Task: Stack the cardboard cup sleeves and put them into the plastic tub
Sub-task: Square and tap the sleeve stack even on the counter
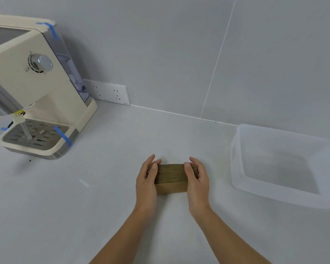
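Observation:
A stack of brown cardboard cup sleeves (171,178) rests on the grey counter, standing on edge in a tight block. My left hand (147,180) presses its left end and my right hand (196,178) presses its right end, fingers curled over the top. A translucent plastic tub (238,164) stands to the right of the stack, a hand's width from my right hand, and nothing is inside it.
A cream coffee machine (36,88) with blue tape strips stands at the back left, its drip tray (36,138) facing the front. A white socket strip (109,93) sits on the wall behind it. The grey tiled wall bounds the counter at the back.

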Available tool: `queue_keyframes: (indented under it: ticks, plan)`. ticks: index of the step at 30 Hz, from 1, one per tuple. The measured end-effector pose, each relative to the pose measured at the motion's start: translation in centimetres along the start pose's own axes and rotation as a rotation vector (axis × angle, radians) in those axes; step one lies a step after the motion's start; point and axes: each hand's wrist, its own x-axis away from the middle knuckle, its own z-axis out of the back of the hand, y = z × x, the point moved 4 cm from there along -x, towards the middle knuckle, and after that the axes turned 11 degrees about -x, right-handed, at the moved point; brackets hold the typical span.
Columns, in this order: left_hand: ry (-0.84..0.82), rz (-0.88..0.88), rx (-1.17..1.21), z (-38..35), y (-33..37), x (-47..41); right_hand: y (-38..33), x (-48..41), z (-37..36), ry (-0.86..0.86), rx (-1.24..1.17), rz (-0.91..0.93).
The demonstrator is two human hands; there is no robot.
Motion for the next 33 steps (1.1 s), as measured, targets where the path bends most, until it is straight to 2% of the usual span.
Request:
queue_keyframes:
  ticks: [5, 9, 11, 14, 19, 23, 26, 30, 33]
  plan:
    - [0.059, 0.072, 0.028, -0.1, 0.9, -0.5, -0.8, -0.7, -0.8, 0.062, -0.003, 0.003]
    - [0.083, -0.077, 0.054, 0.6, 2.3, -1.0, -2.1, -0.6, -1.4, -0.004, -0.033, 0.11]
    - [0.025, -0.136, 0.018, 0.6, 2.4, -0.9, -2.2, -0.6, -1.3, -0.018, -0.017, 0.143]
    - [-0.041, -0.109, -0.047, 0.5, 0.6, -0.7, -0.5, -0.5, -0.4, 0.002, 0.005, 0.081]
    - [0.049, -0.059, -0.031, 0.1, -0.3, -0.9, 0.3, -0.8, -0.3, 0.048, 0.024, 0.058]
    - [0.031, -0.101, -0.03, 0.0, -0.3, -0.7, 0.5, -0.8, -0.2, 0.036, 0.033, 0.063]
    - [-0.078, -0.143, -0.069, 0.4, -0.2, -0.4, 0.7, -0.7, 0.1, 0.011, 0.044, 0.06]
    - [-0.42, -0.178, -0.242, 2.0, -0.6, 0.0, 0.5, -0.7, 0.1, -0.026, 0.087, 0.082]
    - [-0.489, -0.208, -0.432, 3.3, -0.7, 0.2, 0.4, -0.7, 0.2, -0.032, 0.108, 0.08]
